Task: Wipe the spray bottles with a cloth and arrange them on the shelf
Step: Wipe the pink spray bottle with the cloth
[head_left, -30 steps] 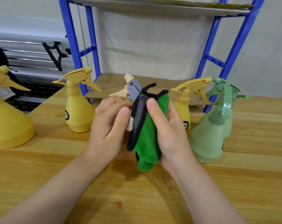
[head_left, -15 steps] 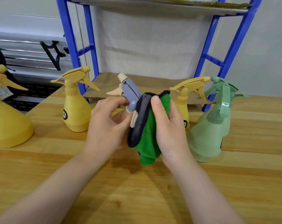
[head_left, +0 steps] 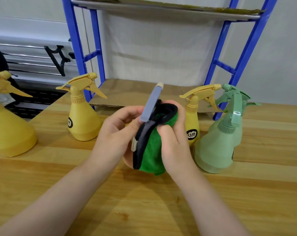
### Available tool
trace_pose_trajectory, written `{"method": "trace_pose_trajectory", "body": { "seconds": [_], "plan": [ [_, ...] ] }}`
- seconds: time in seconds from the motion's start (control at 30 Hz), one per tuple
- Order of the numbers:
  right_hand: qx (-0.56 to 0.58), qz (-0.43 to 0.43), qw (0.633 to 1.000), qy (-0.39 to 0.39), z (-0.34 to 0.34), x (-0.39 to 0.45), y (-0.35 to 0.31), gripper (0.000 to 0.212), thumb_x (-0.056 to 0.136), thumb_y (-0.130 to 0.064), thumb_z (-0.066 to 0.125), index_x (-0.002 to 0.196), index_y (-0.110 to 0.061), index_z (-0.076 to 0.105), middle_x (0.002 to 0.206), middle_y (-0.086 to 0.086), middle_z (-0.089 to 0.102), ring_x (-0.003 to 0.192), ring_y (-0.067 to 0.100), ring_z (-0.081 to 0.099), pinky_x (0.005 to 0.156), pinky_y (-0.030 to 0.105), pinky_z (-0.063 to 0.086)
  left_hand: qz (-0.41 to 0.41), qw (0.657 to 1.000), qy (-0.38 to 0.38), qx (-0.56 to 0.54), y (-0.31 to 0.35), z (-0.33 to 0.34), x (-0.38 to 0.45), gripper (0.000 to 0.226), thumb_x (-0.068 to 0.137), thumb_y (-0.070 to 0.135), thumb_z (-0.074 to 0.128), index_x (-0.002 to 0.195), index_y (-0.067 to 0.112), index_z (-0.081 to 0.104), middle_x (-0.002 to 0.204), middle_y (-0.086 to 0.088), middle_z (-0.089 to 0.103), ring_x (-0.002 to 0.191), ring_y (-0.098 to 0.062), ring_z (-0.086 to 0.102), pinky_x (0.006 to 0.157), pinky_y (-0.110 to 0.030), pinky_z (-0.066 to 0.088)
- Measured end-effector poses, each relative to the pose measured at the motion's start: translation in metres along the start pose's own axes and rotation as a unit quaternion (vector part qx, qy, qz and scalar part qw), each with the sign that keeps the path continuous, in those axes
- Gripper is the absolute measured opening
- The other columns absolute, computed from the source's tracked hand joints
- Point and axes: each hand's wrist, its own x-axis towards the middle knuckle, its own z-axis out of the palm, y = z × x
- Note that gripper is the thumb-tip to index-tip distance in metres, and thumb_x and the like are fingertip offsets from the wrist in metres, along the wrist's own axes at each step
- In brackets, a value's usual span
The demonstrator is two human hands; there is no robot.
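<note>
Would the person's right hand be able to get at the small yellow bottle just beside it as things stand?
Probably not straight away: the right hand grips the green cloth around the bottle being wiped. The small yellow bottle stands close by, nothing between them, so only the cloth hinders.

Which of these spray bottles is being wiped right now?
The one with the grey-blue spray head, held between both hands and wrapped in the green cloth; the yellow and green bottles stand untouched on the table.

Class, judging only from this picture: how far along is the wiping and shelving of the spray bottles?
Done: nothing shows as finished; the shelf holds no bottles. In hand: the left hand grips a grey-headed bottle while the right hand rubs it with the green cloth. Left: three yellow bottles and two green bottles wait on the table.
</note>
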Motion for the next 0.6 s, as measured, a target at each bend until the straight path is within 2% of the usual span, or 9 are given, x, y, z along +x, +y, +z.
{"method": "trace_pose_trajectory", "body": {
  "seconds": [0.07,0.13,0.23,0.33,0.4,0.5,0.6],
  "plan": [
    [0.027,0.034,0.998,0.045,0.0005,0.0024,-0.0007,0.031,0.080,-0.019,0.050,0.110,-0.026,0.044,0.101,-0.009,0.058,0.092,0.003,0.058,0.079,0.020,0.046,0.004,1.000,-0.008,-0.012,-0.0011,0.0008,-0.0016,0.020,0.085,0.019,0.060,0.097,0.027,0.075,0.100,0.001,0.074,0.093,-0.012,0.068,0.076,-0.022,0.052],
    [0.038,0.055,0.995,0.070,0.0006,0.0043,0.0016,0.023,0.084,-0.028,0.060,0.105,-0.025,0.052,0.099,-0.009,0.062,0.091,0.003,0.062,0.077,0.022,0.049,0.008,0.999,0.003,-0.038,-0.0005,0.0004,-0.0011,0.021,0.085,0.016,0.060,0.098,0.024,0.074,0.098,0.002,0.074,0.093,-0.012,0.068,0.078,-0.022,0.053],
    [-0.046,0.022,0.996,0.069,-0.0013,0.0054,0.0026,0.022,0.085,-0.044,0.061,0.097,-0.027,0.068,0.109,-0.003,0.062,0.108,0.012,0.060,0.091,0.027,0.048,0.017,0.999,0.011,-0.047,0.0009,-0.0020,0.0006,0.020,0.084,0.016,0.062,0.103,0.017,0.070,0.100,0.003,0.074,0.093,-0.012,0.068,0.078,-0.023,0.053],
    [-0.040,0.002,0.999,0.003,0.0001,0.0026,-0.0003,0.022,0.091,-0.028,0.055,0.105,-0.017,0.069,0.107,0.007,0.062,0.106,0.017,0.060,0.095,0.035,0.049,0.005,1.000,0.014,-0.028,0.0019,-0.0023,0.0006,0.017,0.086,0.024,0.069,0.102,0.024,0.073,0.102,0.003,0.073,0.091,-0.013,0.068,0.071,-0.027,0.056],
    [-0.053,-0.016,0.998,-0.032,0.0002,0.0011,-0.0034,0.028,0.090,-0.022,0.057,0.116,-0.014,0.067,0.113,0.007,0.061,0.112,0.014,0.058,0.099,0.034,0.047,0.005,0.999,0.035,-0.004,0.0027,-0.0031,0.0006,0.018,0.085,0.026,0.068,0.103,0.026,0.072,0.100,0.005,0.073,0.089,-0.012,0.069,0.067,-0.028,0.057],
    [-0.066,-0.010,0.997,-0.039,0.0004,0.0015,-0.0053,0.038,0.087,-0.024,0.063,0.123,-0.016,0.064,0.119,0.003,0.059,0.117,0.011,0.055,0.102,0.030,0.045,0.069,0.993,0.040,0.090,0.0012,-0.0040,0.0004,0.022,0.090,0.017,0.063,0.111,0.021,0.069,0.105,0.004,0.070,0.098,-0.009,0.065,0.082,-0.022,0.050],
    [-0.047,0.016,0.999,-0.018,0.0033,0.0002,-0.0042,0.033,0.086,-0.031,0.063,0.118,-0.024,0.065,0.116,0.003,0.061,0.113,0.015,0.059,0.098,0.039,0.050,0.137,0.973,0.016,0.184,-0.0031,-0.0026,-0.0036,0.030,0.095,0.011,0.051,0.120,0.024,0.063,0.112,0.003,0.062,0.107,-0.002,0.058,0.091,-0.016,0.042]
  ]
}}
